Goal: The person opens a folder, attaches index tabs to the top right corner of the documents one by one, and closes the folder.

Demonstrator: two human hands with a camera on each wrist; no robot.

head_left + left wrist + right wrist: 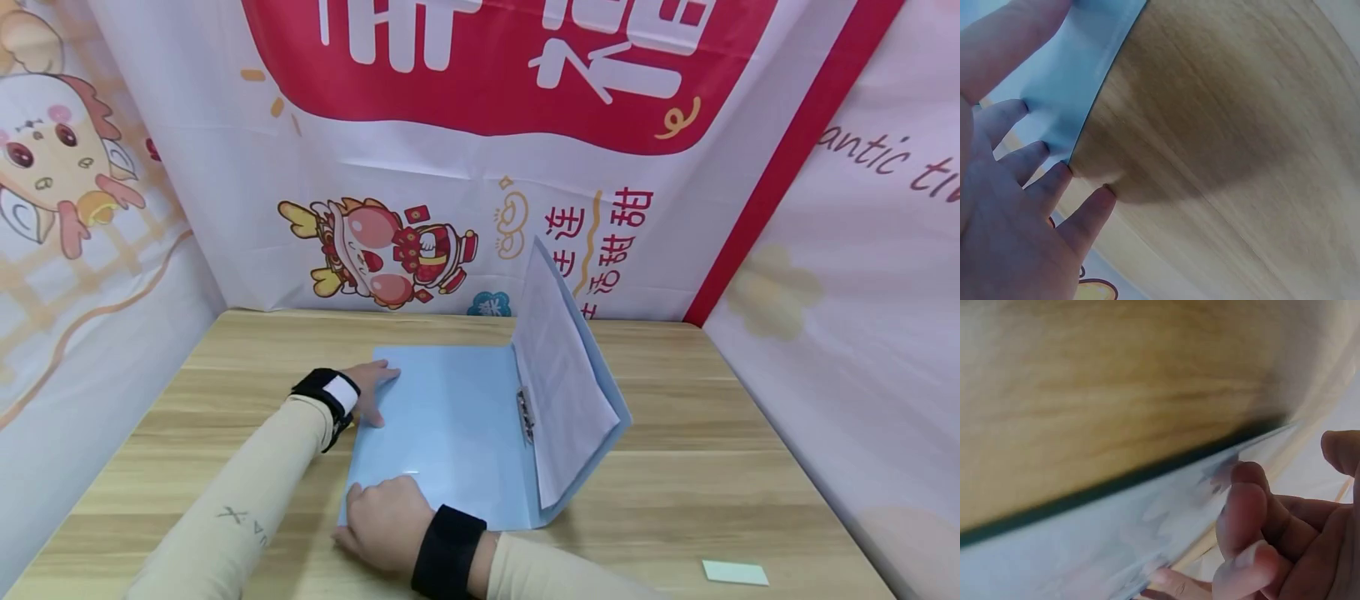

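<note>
My left hand [371,390] lies flat on the folder [442,433]; right hand [386,523] pinches its near corner — fingertips hidden. Papers [558,387] stand tilted; a card [735,572] lies well apart on the counter [247,367].

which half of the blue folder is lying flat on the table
The left cover, flat under both hands. The right cover, past the metal clip, stands tilted up with the paper sheets.

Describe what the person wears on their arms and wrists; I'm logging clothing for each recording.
Both arms wear long cream sleeves. The left sleeve carries small dark markings on the forearm. The left wrist has a black strap with a white patch; the right wrist has a plain black band. Both hands are bare.
</note>
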